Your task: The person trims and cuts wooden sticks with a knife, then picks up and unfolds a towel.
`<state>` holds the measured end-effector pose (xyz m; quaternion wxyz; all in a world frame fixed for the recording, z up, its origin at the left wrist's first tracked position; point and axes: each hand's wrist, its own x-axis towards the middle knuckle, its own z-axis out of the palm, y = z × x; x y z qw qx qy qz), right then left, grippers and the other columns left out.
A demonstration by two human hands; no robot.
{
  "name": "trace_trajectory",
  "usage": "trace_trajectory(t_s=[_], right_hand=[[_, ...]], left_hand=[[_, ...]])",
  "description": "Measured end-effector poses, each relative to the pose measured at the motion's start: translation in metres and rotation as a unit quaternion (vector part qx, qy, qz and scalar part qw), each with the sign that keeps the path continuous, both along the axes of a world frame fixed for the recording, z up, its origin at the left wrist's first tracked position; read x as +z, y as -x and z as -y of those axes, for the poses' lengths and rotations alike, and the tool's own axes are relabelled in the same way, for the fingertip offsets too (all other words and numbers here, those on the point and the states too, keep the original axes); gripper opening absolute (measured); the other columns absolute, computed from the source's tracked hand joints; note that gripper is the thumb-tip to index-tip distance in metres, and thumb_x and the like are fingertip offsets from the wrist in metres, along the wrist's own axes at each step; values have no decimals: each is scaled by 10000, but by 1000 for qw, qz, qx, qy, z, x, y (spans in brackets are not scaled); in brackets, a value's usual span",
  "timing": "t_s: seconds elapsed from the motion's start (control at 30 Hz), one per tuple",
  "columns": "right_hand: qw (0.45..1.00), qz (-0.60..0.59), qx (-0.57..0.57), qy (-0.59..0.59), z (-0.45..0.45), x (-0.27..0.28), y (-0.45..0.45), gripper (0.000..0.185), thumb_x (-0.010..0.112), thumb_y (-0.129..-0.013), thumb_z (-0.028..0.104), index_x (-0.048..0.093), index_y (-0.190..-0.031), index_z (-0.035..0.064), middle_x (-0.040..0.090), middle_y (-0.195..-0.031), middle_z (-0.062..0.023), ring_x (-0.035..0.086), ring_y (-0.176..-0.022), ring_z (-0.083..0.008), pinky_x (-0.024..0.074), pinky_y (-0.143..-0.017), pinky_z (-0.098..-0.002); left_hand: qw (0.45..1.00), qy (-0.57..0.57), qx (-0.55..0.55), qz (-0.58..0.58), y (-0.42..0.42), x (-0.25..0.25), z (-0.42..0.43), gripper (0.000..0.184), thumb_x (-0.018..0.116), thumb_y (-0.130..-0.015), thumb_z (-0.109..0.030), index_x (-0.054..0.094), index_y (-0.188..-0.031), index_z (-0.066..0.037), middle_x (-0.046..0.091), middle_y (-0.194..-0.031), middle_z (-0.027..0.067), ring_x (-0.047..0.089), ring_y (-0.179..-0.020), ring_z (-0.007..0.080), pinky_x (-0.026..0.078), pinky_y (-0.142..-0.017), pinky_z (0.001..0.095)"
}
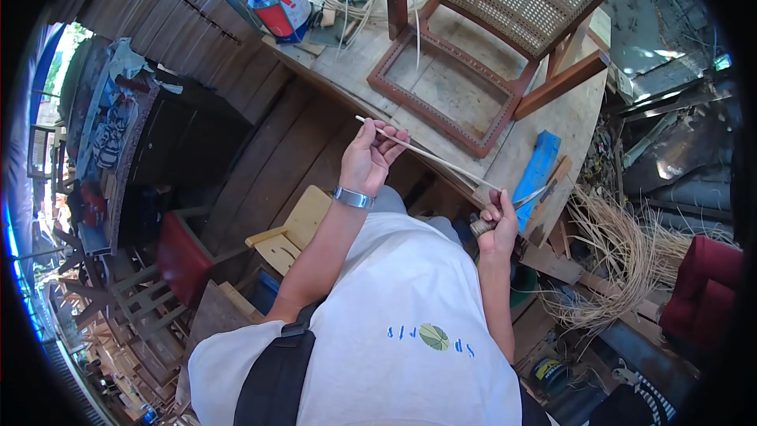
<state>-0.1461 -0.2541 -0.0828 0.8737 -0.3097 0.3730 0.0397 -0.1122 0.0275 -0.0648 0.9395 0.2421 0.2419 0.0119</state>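
A thin pale cane strip (441, 162) stretches between my two hands above the table's near edge. My left hand (369, 159), with a metal watch at the wrist, grips the strip near its left end between thumb and fingers. In my right hand (498, 225) is a knife (530, 198), its blade pointing up and right; the thumb and finger also pinch the strip's right end. Beyond the strip, a wooden chair frame (441, 120) lies on the table, with small holes along its open seat frame and a woven cane back (516, 0).
On the wooden table (347, 83) are a bag-like container (280, 6), coiled cane (367, 0) and a blue object (538, 164). Loose cane strands (623, 256) pile at the right. A red-seated chair (183, 256) and a yellow chair (296, 229) stand at the left.
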Motion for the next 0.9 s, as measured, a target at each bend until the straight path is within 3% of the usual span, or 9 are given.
trace_trajectory(t_s=[0.07,0.13,0.2,0.27,0.3,0.37,0.47,0.63,0.9], right_hand=[[999,11,32,25,-8,8,0,169,641,-979,170,665,-1066,28,707,-920,-97,430,-514,-41,367,-471,-206],[973,23,206,98,-18,19,3,234,623,-994,197,656,-1139,16,699,-909,-82,431,-517,-39,361,-466,-205],[942,27,297,156,-28,21,3,316,580,-1022,237,627,-1231,4,659,-870,-46,419,-518,-34,354,-463,-210],[862,71,348,362,-44,29,1,335,572,-1028,287,646,-1264,61,632,-851,-20,429,-560,-36,363,-497,-218],[876,81,337,336,-45,33,-2,359,558,-1036,298,632,-1317,88,588,-851,0,431,-599,-28,360,-533,-204],[851,127,323,395,-55,48,-7,367,557,-1036,296,624,-1329,84,589,-868,0,440,-615,-27,362,-554,-197],[831,176,285,444,-76,86,-12,350,587,-1021,270,637,-1300,66,587,-864,15,453,-645,-22,362,-587,-183],[887,187,275,321,-99,124,-23,159,705,-937,105,717,-1078,30,597,-708,77,401,-514,14,257,-447,-180],[901,132,303,282,-97,132,-34,143,707,-944,126,732,-1023,10,704,-801,21,452,-569,20,345,-486,-180]], left_hand=[[995,-61,54,62,-9,7,-11,283,515,-1044,-333,597,-1032,-61,654,-906,93,686,-880,252,577,-901,453],[987,-53,133,79,-26,35,-40,249,505,-1061,-294,600,-1084,-65,517,-759,-14,470,-628,95,451,-622,252],[928,-323,178,53,-42,79,-71,246,555,-1045,-239,660,-1101,-24,485,-720,-44,395,-611,21,330,-551,175],[839,-521,130,91,-48,109,-88,212,567,-1034,-177,687,-1089,-11,534,-729,-32,459,-640,25,375,-579,187],[839,-521,126,96,-49,116,-87,212,567,-1034,-177,687,-1089,-11,534,-729,-32,459,-640,25,375,-579,187],[729,-665,-47,155,-36,124,-78,198,545,-1030,-151,685,-1115,-40,570,-753,-51,390,-591,-11,283,-517,176],[804,-566,-177,55,-8,128,-47,177,583,-994,-110,687,-1125,-54,601,-757,-35,383,-560,-8,284,-488,174],[784,-552,-269,93,10,118,-12,212,610,-976,-69,685,-1168,-16,673,-832,-1,539,-712,31,426,-614,199],[755,-566,-306,130,-4,125,-3,174,714,-900,-39,686,-1064,14,741,-922,85,706,-869,114,569,-770,258]])
